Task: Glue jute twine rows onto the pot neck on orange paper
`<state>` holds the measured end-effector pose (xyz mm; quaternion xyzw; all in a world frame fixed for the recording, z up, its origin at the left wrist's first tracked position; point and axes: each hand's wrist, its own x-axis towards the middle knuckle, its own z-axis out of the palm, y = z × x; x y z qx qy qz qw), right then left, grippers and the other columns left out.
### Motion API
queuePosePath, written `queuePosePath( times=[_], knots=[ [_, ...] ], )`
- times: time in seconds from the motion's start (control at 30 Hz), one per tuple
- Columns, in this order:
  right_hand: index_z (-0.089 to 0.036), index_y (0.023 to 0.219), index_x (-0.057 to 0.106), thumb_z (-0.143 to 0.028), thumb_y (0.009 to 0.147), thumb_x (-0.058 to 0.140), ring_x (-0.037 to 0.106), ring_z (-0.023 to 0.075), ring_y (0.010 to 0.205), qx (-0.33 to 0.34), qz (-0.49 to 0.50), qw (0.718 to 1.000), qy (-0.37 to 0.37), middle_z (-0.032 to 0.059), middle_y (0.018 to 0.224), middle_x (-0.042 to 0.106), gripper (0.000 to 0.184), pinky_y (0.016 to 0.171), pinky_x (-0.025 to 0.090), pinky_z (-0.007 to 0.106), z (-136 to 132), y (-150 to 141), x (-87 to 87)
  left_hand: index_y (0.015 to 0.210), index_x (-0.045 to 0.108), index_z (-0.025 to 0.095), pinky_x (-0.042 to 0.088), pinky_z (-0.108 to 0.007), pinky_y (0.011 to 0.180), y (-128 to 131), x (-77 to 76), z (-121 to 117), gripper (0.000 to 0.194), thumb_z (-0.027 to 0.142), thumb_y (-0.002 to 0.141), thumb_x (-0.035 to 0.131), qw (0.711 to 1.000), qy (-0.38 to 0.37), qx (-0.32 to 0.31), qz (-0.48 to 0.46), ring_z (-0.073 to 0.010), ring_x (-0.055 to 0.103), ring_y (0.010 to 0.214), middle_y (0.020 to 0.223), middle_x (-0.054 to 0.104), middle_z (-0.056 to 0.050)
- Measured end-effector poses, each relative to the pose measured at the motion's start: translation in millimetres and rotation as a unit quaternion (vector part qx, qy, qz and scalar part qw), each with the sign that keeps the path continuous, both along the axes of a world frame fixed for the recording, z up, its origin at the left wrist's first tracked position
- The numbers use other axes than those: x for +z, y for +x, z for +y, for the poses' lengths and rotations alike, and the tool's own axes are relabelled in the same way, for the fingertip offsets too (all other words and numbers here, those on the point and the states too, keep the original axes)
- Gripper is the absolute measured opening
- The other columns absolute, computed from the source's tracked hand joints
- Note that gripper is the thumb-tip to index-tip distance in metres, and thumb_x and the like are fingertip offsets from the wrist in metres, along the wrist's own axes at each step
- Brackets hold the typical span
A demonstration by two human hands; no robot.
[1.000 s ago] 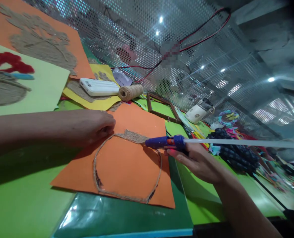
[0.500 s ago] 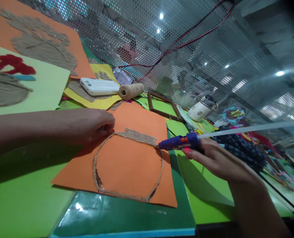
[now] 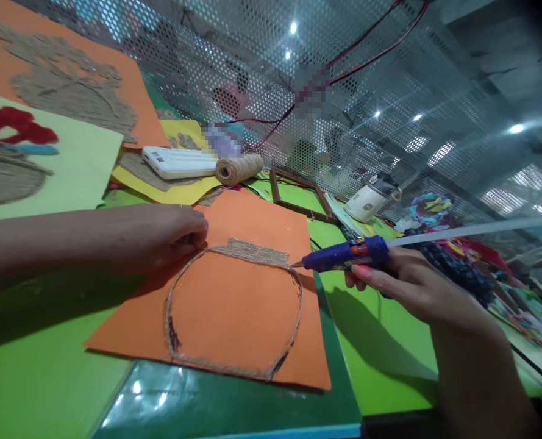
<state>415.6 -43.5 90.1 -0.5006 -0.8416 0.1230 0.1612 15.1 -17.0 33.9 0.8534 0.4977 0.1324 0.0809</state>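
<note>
My right hand [image 3: 403, 277] is closed round a blue hot glue gun [image 3: 344, 254], with a long pale glue stick [image 3: 463, 231] running out of its back. The nozzle points left at the right end of a strip of twine rows [image 3: 256, 251] on an orange sheet [image 3: 234, 311]. Below that strip, a twine outline [image 3: 166, 305] forms a rounded pot shape over dark drawn marks. At the sheet's left edge rests my left hand [image 3: 186, 230], its fingers curled together near the outline's upper left corner. What those fingers pinch, probably the twine end, is hidden.
A green folder [image 3: 234, 402] lies under the sheet. Behind are a twine spool [image 3: 239, 169], a white power bank [image 3: 179, 162], a brown frame [image 3: 302, 189] and a white bottle [image 3: 369, 198]. Finished twine pictures [image 3: 69, 158] stand at left. Coloured craft scraps [image 3: 522, 305] crowd the right.
The glue gun has moved slightly right, its nozzle drawing back a little from the strip's end. My left hand stays at nearly the same spot. The whole view has shifted slightly.
</note>
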Motion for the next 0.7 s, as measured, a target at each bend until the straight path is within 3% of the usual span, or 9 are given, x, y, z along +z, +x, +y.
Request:
queuePosePath(
  times=[0.1,0.23,0.47,0.57,0.7],
  knots=[
    [-0.02,0.079,0.081,-0.072,0.099,0.062,0.066,0.0206,0.068,-0.001,0.028,0.999,-0.034,0.0083,0.077,0.076,0.058,0.063,0.052,0.032,3.6,-2.3,-1.7,0.076,0.06,0.02,0.029,-0.025,0.063,7.2,11.9,-0.7,0.026,0.017,0.098,0.046,0.994,-0.078,0.03,0.067,-0.013,0.043,0.058,0.067,0.057,0.002],
    [-0.019,0.075,0.079,-0.071,0.1,0.06,0.064,0.0183,0.066,0.014,0.048,0.997,-0.057,0.0083,0.076,0.076,0.061,0.059,0.05,0.03,6.5,-9.8,-3.1,0.075,0.06,0.02,0.03,-0.026,0.063,17.3,21.6,-1.7,0.023,0.016,0.096,0.05,0.984,-0.123,0.087,0.097,-0.0146,0.049,0.063,0.075,0.062,-0.001],
    [-0.021,0.068,0.074,-0.061,0.099,0.066,0.067,0.0193,0.069,-0.001,0.043,0.998,-0.041,0.0054,0.074,0.076,0.051,0.064,0.052,0.03,5.7,-17.6,-10.4,0.077,0.062,0.021,0.031,-0.028,0.064,-10.1,-12.5,15.5,0.027,0.032,0.096,0.047,0.999,-0.014,-0.037,0.021,-0.0149,0.05,0.065,0.075,0.063,0.0],
    [-0.021,0.067,0.075,-0.059,0.097,0.067,0.063,0.0178,0.064,-0.003,0.05,0.998,-0.035,0.0048,0.07,0.075,0.049,0.058,0.049,0.029,6.5,-15.1,-6.0,0.072,0.06,0.023,0.029,-0.03,0.061,-17.8,-24.2,20.6,0.034,0.041,0.095,0.043,0.999,0.014,-0.045,0.006,-0.0141,0.047,0.06,0.068,0.059,0.001],
    [-0.019,0.08,0.081,-0.057,0.094,0.071,0.067,0.0194,0.064,-0.021,0.076,0.996,-0.049,0.007,0.074,0.078,0.042,0.056,0.05,0.029,7.5,-8.8,-1.6,0.069,0.057,0.025,0.028,-0.032,0.058,-20.0,-31.4,22.2,0.037,0.047,0.093,0.041,0.999,0.029,-0.026,0.0,-0.0144,0.046,0.057,0.067,0.058,0.001]
  ],
)
